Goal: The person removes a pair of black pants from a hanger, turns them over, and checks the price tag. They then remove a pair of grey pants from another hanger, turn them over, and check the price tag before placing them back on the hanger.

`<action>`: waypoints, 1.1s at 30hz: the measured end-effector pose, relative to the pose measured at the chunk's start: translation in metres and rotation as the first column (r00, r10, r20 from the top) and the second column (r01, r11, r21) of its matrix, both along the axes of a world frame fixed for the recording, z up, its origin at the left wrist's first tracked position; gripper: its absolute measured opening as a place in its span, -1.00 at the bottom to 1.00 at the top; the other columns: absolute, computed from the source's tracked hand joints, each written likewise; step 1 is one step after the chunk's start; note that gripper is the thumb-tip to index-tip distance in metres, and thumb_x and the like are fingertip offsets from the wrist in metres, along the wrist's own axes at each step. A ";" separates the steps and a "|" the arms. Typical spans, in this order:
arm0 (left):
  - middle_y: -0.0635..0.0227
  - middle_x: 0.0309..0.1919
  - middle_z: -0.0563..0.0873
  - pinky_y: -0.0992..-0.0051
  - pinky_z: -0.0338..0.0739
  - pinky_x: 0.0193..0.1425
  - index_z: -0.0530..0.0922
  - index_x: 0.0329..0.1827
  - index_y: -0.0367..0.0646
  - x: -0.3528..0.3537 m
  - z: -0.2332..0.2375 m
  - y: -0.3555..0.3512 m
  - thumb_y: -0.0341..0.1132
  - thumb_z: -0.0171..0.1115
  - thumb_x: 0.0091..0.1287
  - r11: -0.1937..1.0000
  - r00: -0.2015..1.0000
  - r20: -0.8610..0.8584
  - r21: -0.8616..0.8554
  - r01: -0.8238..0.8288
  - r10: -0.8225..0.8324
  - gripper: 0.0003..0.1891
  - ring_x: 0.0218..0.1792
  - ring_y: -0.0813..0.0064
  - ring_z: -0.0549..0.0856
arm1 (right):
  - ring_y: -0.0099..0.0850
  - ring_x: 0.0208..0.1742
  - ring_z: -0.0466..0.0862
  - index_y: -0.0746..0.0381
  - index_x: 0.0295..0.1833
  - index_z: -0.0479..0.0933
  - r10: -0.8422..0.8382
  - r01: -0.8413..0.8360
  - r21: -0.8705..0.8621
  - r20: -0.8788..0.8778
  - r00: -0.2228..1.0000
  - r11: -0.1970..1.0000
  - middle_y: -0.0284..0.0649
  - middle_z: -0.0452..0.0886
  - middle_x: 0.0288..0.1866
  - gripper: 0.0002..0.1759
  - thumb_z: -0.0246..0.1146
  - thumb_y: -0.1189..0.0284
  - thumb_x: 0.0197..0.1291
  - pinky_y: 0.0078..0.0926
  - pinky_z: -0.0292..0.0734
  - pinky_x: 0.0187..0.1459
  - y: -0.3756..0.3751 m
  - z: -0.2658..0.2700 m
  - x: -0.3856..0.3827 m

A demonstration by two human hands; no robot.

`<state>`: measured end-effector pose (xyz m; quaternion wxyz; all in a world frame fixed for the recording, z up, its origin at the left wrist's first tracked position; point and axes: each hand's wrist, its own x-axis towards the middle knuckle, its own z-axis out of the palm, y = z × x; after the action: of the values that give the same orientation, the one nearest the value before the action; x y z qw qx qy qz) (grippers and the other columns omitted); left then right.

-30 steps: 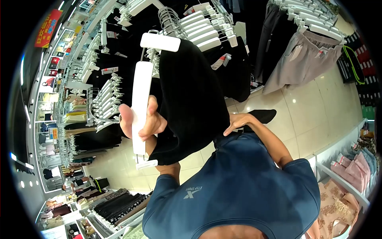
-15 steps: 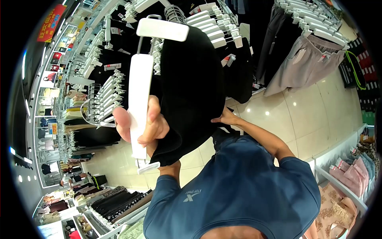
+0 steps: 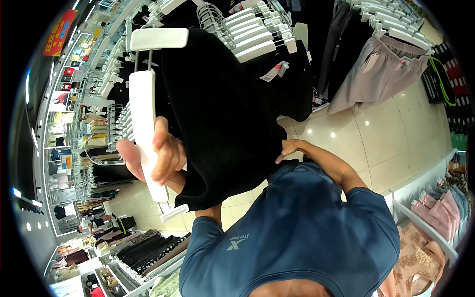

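Observation:
My left hand (image 3: 161, 156) is closed around the long bar of a white clip hanger (image 3: 142, 104), held up in front of me. From the hanger a black garment (image 3: 217, 119) stretches to the right; its exact kind is hard to make out. At the garment's far end, close to my waist, my right hand (image 3: 291, 148) grips its edge, thumb showing and the other fingers partly hidden by the cloth.
A rack of black clothes on white hangers (image 3: 250, 37) stands ahead. Grey trousers (image 3: 381, 74) hang at right above the tiled floor (image 3: 366, 133). More hangers line the left wall. Folded pink clothes (image 3: 438, 213) lie at lower right, dark clothes (image 3: 148, 252) at lower left.
My left hand and the hanger have moved left. The black garment is drawn out wider between my hands, and my right hand has shifted slightly right.

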<state>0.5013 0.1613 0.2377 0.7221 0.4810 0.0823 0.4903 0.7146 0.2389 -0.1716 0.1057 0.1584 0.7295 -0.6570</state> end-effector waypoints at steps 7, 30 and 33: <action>0.50 -0.78 0.50 0.72 0.05 -0.72 0.20 -0.15 -0.11 -0.012 -0.035 0.002 0.19 0.01 0.41 0.977 0.973 0.116 -0.095 -0.190 0.201 -0.50 -0.83 0.65 0.49 | -0.22 -0.01 0.60 0.50 0.05 0.53 -0.295 0.324 -0.081 0.251 0.922 0.943 0.06 0.64 -0.08 -0.37 0.42 0.23 -0.03 -0.36 0.47 0.07 0.029 -0.035 0.067; 0.41 -0.56 0.46 0.71 0.25 -0.62 0.32 -0.09 -0.17 0.085 -0.166 -0.021 0.07 0.20 0.35 0.739 0.651 -0.527 -0.062 -0.671 0.547 -0.53 -0.68 0.71 0.37 | -0.53 -0.20 0.60 0.33 -0.03 0.57 -0.942 0.774 -0.541 -0.140 0.304 0.330 -0.36 0.63 -0.23 -0.61 0.36 0.27 0.14 -0.55 0.51 -0.12 0.010 0.217 0.092; 0.35 -0.40 0.54 0.72 0.30 -0.57 0.30 0.15 -0.27 0.108 -0.167 -0.019 0.09 0.40 0.18 0.689 0.607 -0.543 -0.072 -0.722 0.580 -0.28 -0.57 0.71 0.45 | -0.62 -0.47 0.50 0.33 -0.40 0.58 -0.793 0.706 -0.361 -0.289 0.537 0.610 -0.38 0.55 -0.54 -0.63 0.34 0.20 0.17 -0.53 0.43 -0.39 -0.003 0.225 0.053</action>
<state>0.6097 0.1421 0.0710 0.5074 0.4131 0.4985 0.5686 0.7675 0.2360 0.0530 -0.3320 0.2993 0.5238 -0.7251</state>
